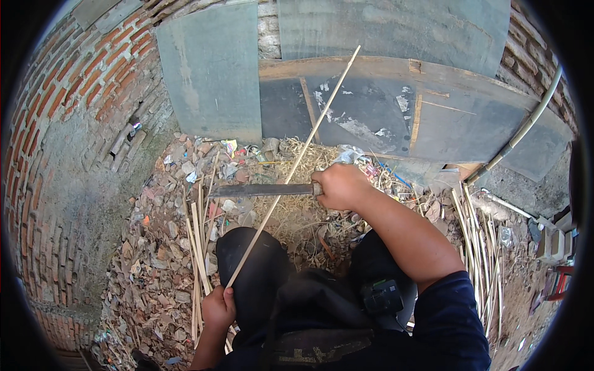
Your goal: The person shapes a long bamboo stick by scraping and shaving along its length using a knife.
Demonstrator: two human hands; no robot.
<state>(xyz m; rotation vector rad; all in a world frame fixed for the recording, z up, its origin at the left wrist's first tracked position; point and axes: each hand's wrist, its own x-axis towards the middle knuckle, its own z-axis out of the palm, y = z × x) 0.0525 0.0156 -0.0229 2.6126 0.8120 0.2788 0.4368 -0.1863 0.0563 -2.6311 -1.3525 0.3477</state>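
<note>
Gripping blade (263, 190) w/ right hand (339, 186)

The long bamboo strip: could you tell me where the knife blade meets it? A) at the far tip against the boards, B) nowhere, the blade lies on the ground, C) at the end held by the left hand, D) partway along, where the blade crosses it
D: the left hand holds the near end of the bamboo strip, and the knife blade, gripped by the right hand, crosses it partway along.

knife handle (322, 188): hidden in right hand (340, 187) | stick (291, 174) end: hidden in left hand (218, 307)
</note>
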